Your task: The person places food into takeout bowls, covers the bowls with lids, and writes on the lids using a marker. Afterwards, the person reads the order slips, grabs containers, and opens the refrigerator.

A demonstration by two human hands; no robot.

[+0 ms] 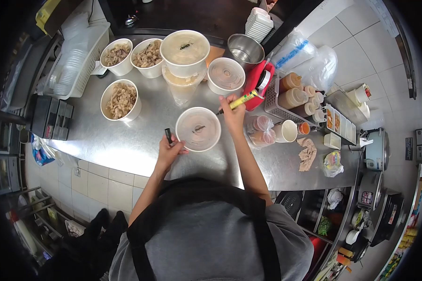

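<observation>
Directly in front of me stands a round white bowl [199, 140] with a see-through lid that bears dark handwriting. My left hand [171, 150] pinches a black marker cap [168, 134], its fingers against the bowl's left rim. A yellow marker [244, 99] is held in my right hand [233, 110], just right of the bowl, its dark tip pointing left toward the lid. Behind them are another lidded bowl [226, 75] and a taller lidded tub [184, 49] with a dark mark on top, stacked on a translucent container [183, 84].
Uncovered bowls of chopped food [121, 100] stand at the left. A red tape dispenser [255, 79], a steel pot [244, 49] and a basket of sauce bottles [293, 98] are at the right. Nearer lie bagged cups [261, 131], a paper cup [286, 131] and a crumpled cloth [307, 153].
</observation>
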